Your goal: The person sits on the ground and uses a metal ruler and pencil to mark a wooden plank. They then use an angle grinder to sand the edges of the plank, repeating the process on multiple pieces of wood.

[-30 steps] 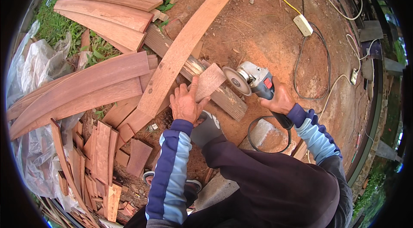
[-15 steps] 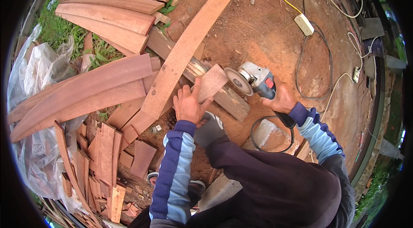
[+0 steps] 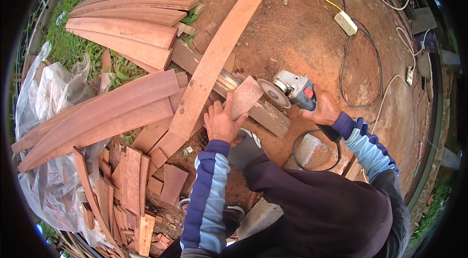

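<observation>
My left hand [image 3: 220,119] grips a short reddish wooden board [image 3: 246,95], index finger and thumb along its two sides. That board lies across a rough weathered timber [image 3: 269,117]. An angle grinder [image 3: 300,91] is in my right hand [image 3: 325,107], fingers wrapped round its dark body. Its round disc [image 3: 274,93] stands at the board's right end; whether they touch I cannot tell. Just below my left hand, a grey shoe [image 3: 247,150] at the end of my dark trouser leg is close against the board.
A long curved plank [image 3: 219,58] crosses the timber. Curved boards [image 3: 131,12] are stacked at upper left, more boards [image 3: 112,107] below them. Wood offcuts [image 3: 129,180] and plastic sheeting [image 3: 53,82] lie at left. A white socket block [image 3: 345,23] and cables lie right; a stone block [image 3: 317,151] sits near the grinder's cord.
The whole view has shifted slightly, so most things appear a little further right and lower. Both hands keep their holds, and the grinder's disc stays at the board's end.
</observation>
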Motion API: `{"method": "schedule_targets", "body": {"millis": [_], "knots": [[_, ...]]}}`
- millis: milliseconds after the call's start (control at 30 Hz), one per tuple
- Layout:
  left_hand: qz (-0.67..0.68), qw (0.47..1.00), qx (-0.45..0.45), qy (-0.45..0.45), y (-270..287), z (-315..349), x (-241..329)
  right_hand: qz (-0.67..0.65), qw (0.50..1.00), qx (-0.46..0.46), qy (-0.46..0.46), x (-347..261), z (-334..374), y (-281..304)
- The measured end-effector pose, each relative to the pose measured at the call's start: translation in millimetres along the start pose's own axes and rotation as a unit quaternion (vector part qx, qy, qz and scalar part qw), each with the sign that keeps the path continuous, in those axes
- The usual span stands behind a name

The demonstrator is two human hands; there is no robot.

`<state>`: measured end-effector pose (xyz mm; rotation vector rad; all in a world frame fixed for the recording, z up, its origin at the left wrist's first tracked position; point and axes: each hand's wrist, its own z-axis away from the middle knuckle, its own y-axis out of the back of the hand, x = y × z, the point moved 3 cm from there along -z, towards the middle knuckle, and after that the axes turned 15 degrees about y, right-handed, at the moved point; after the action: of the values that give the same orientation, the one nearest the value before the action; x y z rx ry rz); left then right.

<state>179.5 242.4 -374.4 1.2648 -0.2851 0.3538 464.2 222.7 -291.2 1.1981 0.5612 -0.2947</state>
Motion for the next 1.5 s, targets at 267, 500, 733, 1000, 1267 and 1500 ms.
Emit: {"method": "schedule_targets", "body": {"millis": [267, 500, 733, 1000, 1267, 1500], "knots": [[0.006, 1.0, -0.006, -0.004, -1.9, 0.1, 0.2, 0.015, 1.0, 0.006, 0.006, 1.0, -0.3, -1.1], [0.006, 1.0, 0.005, -0.003, -1.9, 0.1, -1.1, 0.011, 1.0, 0.007, 0.008, -2.3, -1.5, 0.3], [0.007, 1.0, -0.006, -0.002, -0.3, 0.9, 0.6, 0.03, 0.999, 0.026, 0.017, -1.8, -0.6, -0.9], [0.004, 1.0, 0.0, -0.009, 0.6, 0.7, 0.4, 0.027, 1.0, -0.008, -0.009, -5.2, -1.8, 0.8], [0.003, 1.0, 0.01, -0.015, -1.2, 0.5, -0.4, 0.025, 1.0, -0.001, -0.002, -0.3, -1.3, -2.3], [0.008, 1.0, 0.004, -0.012, -1.4, 0.5, -0.8, 0.022, 1.0, -0.008, 0.0, 0.8, 0.2, -2.9]]}}
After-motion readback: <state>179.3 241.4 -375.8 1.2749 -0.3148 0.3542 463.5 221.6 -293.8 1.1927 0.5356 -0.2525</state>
